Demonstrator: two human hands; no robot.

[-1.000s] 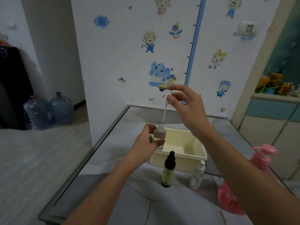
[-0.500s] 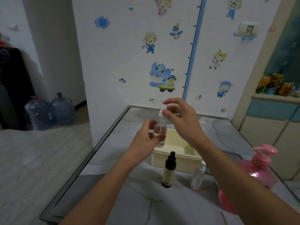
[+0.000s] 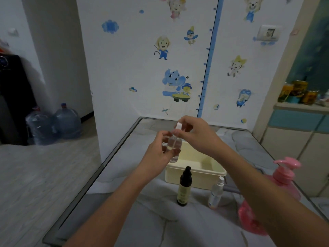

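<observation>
My left hand point(image 3: 158, 154) grips a small clear bottle point(image 3: 173, 148) and holds it upright above the near left corner of a cream plastic tub point(image 3: 211, 171). Its white spray top point(image 3: 178, 126) sits on the bottle's neck, pinched between the fingers of my right hand point(image 3: 197, 136). The dip tube runs down inside the clear bottle. Both hands are close together over the table.
On the glass-topped table point(image 3: 114, 175) stand a dark dropper bottle point(image 3: 183, 189), a small white spray bottle point(image 3: 216, 193) and a pink pump bottle point(image 3: 284, 180) at the right. Two water jugs point(image 3: 55, 123) sit on the floor to the left. A cabinet with jars point(image 3: 299, 122) stands at the right.
My right hand came down with the spray top, sliding its dip tube into the bottle until the top reached the neck. My left hand kept holding the bottle.
</observation>
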